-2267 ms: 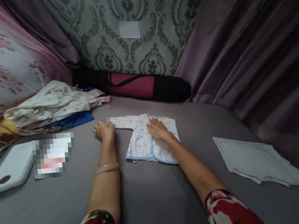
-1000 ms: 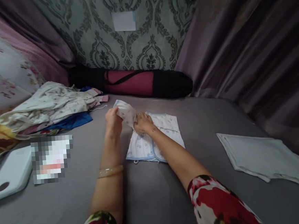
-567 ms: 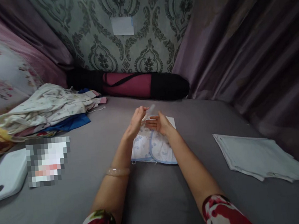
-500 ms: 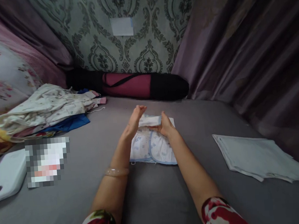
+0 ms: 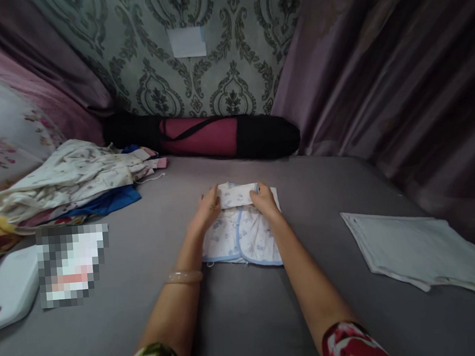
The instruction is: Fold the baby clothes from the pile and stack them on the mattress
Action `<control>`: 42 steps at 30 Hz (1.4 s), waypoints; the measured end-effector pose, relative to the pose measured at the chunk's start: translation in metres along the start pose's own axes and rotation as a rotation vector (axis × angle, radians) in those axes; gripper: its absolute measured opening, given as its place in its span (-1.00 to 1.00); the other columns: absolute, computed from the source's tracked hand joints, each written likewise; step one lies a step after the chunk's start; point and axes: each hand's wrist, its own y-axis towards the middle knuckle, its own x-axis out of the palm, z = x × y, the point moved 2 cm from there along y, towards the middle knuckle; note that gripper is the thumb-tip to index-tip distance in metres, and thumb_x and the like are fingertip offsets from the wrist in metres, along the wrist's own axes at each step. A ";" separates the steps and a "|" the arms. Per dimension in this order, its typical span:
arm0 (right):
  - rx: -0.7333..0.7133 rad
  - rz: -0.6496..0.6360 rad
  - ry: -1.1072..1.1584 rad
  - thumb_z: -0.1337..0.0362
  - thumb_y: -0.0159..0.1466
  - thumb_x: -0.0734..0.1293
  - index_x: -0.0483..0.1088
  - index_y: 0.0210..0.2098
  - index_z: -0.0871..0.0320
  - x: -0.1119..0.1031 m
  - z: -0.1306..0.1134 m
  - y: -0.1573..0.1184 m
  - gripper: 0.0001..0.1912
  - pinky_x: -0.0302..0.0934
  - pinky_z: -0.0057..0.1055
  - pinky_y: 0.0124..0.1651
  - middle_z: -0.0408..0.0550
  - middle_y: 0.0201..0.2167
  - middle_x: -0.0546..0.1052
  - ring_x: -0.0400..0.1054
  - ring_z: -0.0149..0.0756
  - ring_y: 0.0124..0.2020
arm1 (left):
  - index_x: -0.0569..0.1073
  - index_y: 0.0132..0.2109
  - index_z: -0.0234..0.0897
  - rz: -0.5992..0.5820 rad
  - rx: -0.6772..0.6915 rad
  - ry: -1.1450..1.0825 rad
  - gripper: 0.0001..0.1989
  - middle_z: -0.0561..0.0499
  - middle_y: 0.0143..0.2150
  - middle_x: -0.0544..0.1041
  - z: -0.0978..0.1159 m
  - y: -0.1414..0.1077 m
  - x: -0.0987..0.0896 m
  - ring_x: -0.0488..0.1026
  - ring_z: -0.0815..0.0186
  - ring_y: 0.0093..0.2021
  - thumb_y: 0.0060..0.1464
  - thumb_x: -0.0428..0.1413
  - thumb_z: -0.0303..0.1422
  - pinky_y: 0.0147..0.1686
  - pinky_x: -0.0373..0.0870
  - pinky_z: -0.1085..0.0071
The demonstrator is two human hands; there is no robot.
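Observation:
A small white garment [image 5: 259, 239] with a blue print and light blue edging lies on the grey sheet [image 5: 240, 320]. Its far part is folded over into a band across the top. My left hand [image 5: 210, 205] grips the left end of that band, fingers closed round it. At the band's right end my right hand [image 5: 264, 199] holds the cloth, with the thumb on top and the fingers behind. A pale bangle is on my left wrist.
At the left are a pile of clothes [image 5: 73, 174], a white plastic object [image 5: 11, 289] and a blurred-out flat item [image 5: 74, 265]. Folded pale cloths [image 5: 419, 248] lie at the right. A black and maroon bag [image 5: 201, 137] lies along the patterned wall.
Both hands have gone from spread fingers to closed on the ends of the folded band. My left hand has come down beside the cloth. The view has shifted slightly.

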 end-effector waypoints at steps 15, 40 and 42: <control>-0.093 0.118 -0.569 0.57 0.26 0.02 0.32 0.07 0.35 -0.010 -0.016 -0.030 -0.54 0.21 -0.21 0.01 0.31 0.03 0.41 0.32 -0.02 0.04 | 0.13 0.33 -0.25 -0.044 0.062 0.290 -0.51 -0.18 0.37 0.14 0.007 -0.009 -0.009 -0.04 0.06 0.40 0.29 -0.23 -0.36 0.28 -0.15 -0.16; -0.208 -0.052 -0.561 0.20 0.39 -0.01 0.04 0.32 0.49 0.030 0.001 -0.029 -0.38 -0.36 -0.18 0.37 0.24 0.36 0.06 -0.19 -0.08 0.39 | 0.11 0.35 -0.34 -0.052 -0.001 0.348 -0.41 -0.19 0.40 0.05 0.019 -0.012 0.013 -0.09 -0.01 0.40 0.30 -0.27 -0.15 0.31 -0.17 -0.07; -0.167 -0.119 -0.569 0.19 0.39 -0.02 0.01 0.33 0.49 0.025 -0.004 -0.027 -0.37 -0.35 -0.16 0.37 0.25 0.37 0.03 -0.21 -0.07 0.40 | 0.10 0.35 -0.34 -0.098 -0.025 0.313 -0.42 -0.19 0.41 0.02 0.017 -0.008 0.012 -0.12 -0.02 0.41 0.30 -0.24 -0.16 0.31 -0.19 -0.09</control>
